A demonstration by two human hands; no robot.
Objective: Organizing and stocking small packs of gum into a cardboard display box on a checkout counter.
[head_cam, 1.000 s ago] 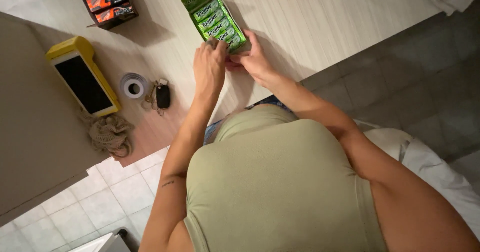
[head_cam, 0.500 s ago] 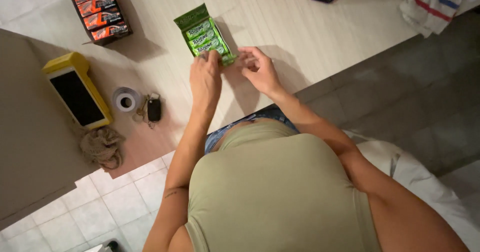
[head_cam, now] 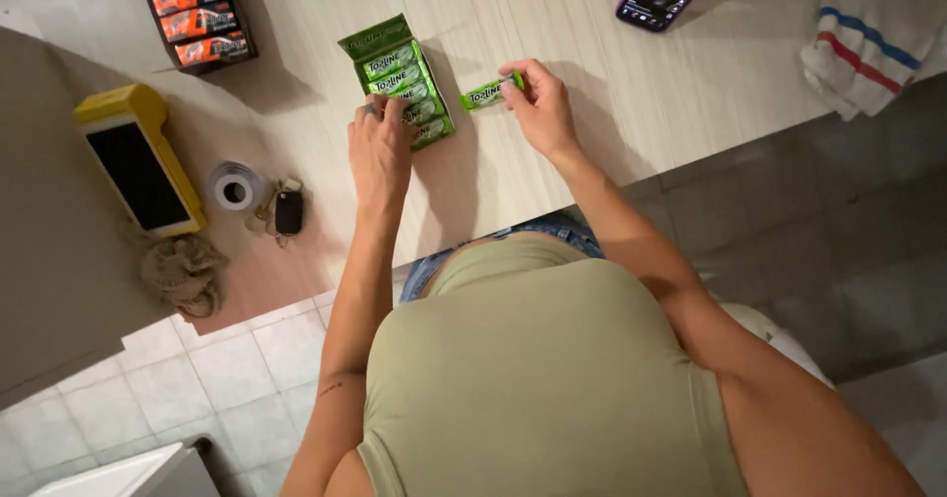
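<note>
Two hands: left hand [head_cam: 380,147] rests open on green box [head_cam: 395,73]; right hand [head_cam: 541,107] pinches green pack [head_cam: 485,93] beside it.

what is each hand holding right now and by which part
The right hand pinches a single green pack by its right end. The left hand rests on the lower end of the open green box, fingers on its packs; no clear grip.

— What lies on the counter?
— An open green display box [head_cam: 398,81] of gum packs, lid flap folded back, packs stacked in a row.
— And beside it?
— One green pack [head_cam: 485,93], out of the box, just right of it.
</note>
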